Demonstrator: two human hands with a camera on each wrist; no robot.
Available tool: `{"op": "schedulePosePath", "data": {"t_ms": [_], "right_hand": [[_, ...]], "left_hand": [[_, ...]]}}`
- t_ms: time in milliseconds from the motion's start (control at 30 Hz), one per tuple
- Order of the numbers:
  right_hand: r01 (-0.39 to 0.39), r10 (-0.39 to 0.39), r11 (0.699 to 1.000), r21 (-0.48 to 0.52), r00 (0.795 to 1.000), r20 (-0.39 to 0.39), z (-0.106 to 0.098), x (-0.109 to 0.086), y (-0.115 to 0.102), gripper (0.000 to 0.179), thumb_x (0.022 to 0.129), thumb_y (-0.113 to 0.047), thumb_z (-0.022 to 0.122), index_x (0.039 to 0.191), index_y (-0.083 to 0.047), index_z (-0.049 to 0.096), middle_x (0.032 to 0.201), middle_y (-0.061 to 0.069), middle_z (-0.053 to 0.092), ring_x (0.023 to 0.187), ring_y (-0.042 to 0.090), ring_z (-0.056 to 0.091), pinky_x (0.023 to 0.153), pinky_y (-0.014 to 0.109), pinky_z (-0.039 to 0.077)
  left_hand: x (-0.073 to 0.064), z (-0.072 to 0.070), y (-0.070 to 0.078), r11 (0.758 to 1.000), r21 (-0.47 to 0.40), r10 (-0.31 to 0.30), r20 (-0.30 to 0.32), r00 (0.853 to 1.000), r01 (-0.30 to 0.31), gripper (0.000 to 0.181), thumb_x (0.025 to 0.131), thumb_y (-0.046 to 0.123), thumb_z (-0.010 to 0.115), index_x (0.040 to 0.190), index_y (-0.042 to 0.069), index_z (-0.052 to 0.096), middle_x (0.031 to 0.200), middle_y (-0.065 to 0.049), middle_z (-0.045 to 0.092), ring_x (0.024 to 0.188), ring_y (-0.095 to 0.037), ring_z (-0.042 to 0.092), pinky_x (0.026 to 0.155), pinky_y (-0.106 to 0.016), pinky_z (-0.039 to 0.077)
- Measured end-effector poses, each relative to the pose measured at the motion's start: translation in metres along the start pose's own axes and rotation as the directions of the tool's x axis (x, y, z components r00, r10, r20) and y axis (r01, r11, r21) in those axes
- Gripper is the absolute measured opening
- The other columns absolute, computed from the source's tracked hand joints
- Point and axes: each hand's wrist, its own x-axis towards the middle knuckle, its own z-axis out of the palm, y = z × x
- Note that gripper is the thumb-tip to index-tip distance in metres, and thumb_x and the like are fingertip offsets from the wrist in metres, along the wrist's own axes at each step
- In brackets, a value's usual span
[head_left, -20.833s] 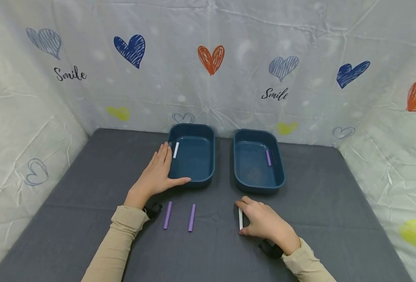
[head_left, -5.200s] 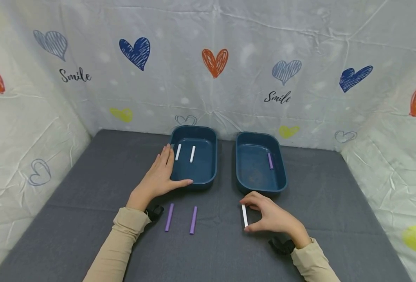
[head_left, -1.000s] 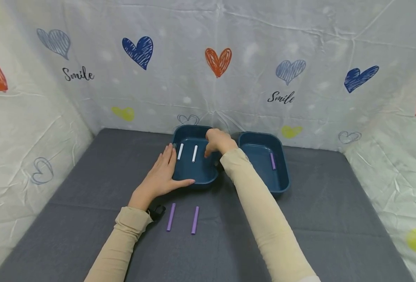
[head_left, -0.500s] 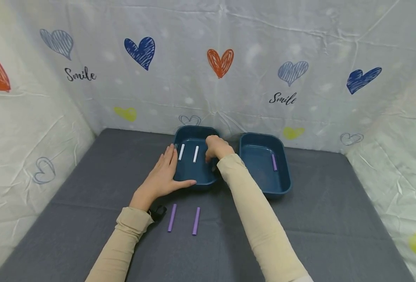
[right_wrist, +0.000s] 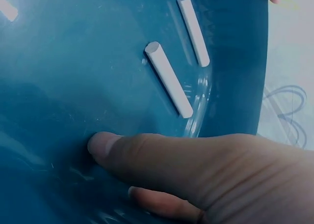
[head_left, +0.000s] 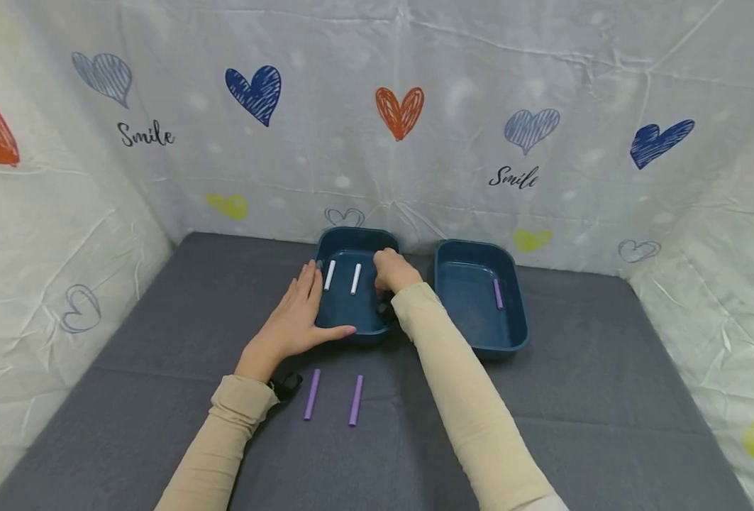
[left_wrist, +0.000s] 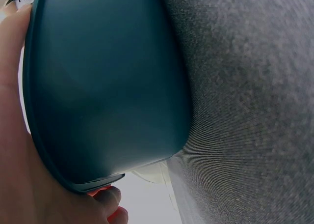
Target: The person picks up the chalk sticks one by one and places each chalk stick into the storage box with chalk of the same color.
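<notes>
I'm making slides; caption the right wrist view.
Right hand in a rectangular blue plastic tray beside two white cylindrical sticks.

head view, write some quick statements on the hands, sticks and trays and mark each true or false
1. The left hand touches the left tray. True.
2. One purple stick lies in the right tray. True.
3. The right hand reaches into the right tray. False: the right hand reaches into the left tray.
4. Three purple sticks lie on the table. False: two purple sticks lie on the table.
5. White sticks lie in the left tray. True.
</notes>
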Motion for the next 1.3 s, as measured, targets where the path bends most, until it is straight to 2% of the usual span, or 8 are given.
{"op": "schedulePosePath", "data": {"t_ms": [233, 567, 1067, 1300], "right_hand": [[0.009, -0.009, 1.0, -0.003, 1.0, -0.011, 0.001, -0.0023, -0.0013, 0.046, 0.08, -0.002, 0.081, 0.123, -0.004, 0.064, 0.131, 0.012, 0.053, 0.104, 0.023, 0.055, 0.086, 0.036, 0.053], [0.029, -0.029, 0.999, -0.021, 0.999, -0.027, 0.0041, -0.0003, 0.0, 0.045, 0.082, -0.003, 0.079, 0.125, -0.002, 0.064, 0.136, 0.015, 0.051, 0.107, 0.025, 0.056, 0.089, 0.037, 0.053], [0.009, -0.01, 1.0, -0.023, 1.0, -0.03, 0.0041, -0.0046, 0.0, 0.041, 0.086, -0.004, 0.075, 0.126, -0.004, 0.065, 0.136, 0.013, 0.049, 0.104, 0.024, 0.055, 0.086, 0.035, 0.052], [0.026, -0.027, 1.0, -0.009, 0.999, -0.03, 0.0043, -0.0036, 0.0025, 0.042, 0.086, -0.003, 0.075, 0.126, -0.001, 0.063, 0.135, 0.014, 0.05, 0.105, 0.025, 0.054, 0.089, 0.036, 0.051]], "left_hand": [[0.0002, -0.0002, -0.0004, 1.0, 0.009, 0.004, -0.009, 1.0, -0.003, 0.13, 0.078, 0.083, 0.055, 0.156, -0.005, 0.0, 0.164, -0.019, -0.012, 0.151, -0.037, -0.005, 0.12, -0.054, 0.008], [0.0012, 0.0014, -0.0025, 1.0, -0.003, 0.001, 0.002, 1.0, -0.001, 0.131, 0.077, 0.083, 0.055, 0.156, -0.005, 0.0, 0.164, -0.017, -0.015, 0.151, -0.032, -0.01, 0.121, -0.052, 0.005], [0.0015, 0.0003, -0.0004, 1.0, -0.009, 0.0, 0.0, 1.0, 0.0, 0.132, 0.076, 0.084, 0.056, 0.156, -0.005, -0.001, 0.164, -0.018, -0.014, 0.151, -0.036, -0.006, 0.121, -0.053, 0.006], [0.0026, 0.0025, -0.0007, 1.0, 0.002, -0.002, 0.002, 1.0, 0.002, 0.132, 0.077, 0.085, 0.054, 0.156, -0.004, -0.002, 0.164, -0.019, -0.012, 0.151, -0.035, -0.007, 0.121, -0.054, 0.007]]}}
